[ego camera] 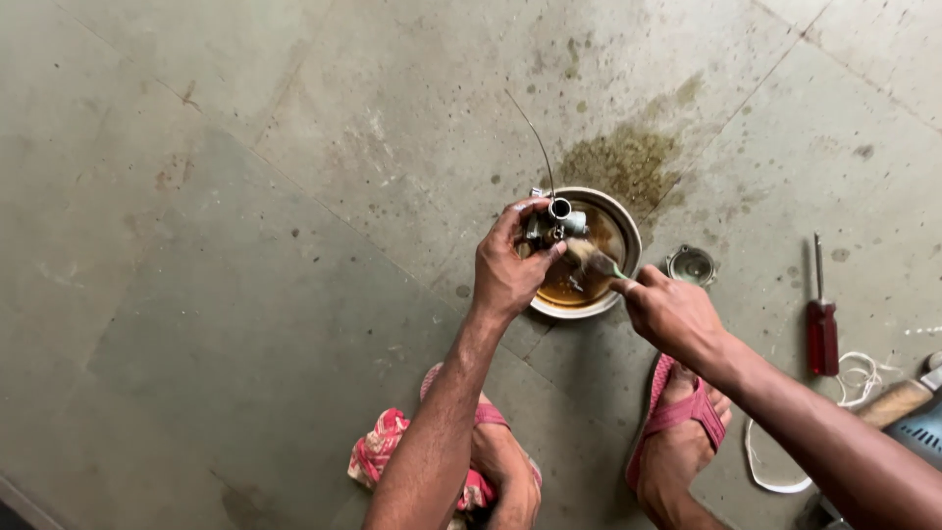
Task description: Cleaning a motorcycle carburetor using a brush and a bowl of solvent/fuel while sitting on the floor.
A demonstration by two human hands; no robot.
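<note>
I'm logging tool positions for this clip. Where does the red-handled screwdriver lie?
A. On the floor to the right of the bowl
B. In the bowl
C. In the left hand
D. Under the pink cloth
A: the screwdriver lies flat on the floor, right of the bowl and the small metal cup, touched by neither hand.

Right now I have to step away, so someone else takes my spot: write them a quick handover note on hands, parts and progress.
Left hand: grips a small metal engine part over the bowl of brown liquid.
Right hand: holds a brush, bristles against the part.
Nearby on the floor: metal cup, red-handled screwdriver, red rag.
Done: part is wet and under the brush.
Left: cannot tell how much dirt remains.
</note>
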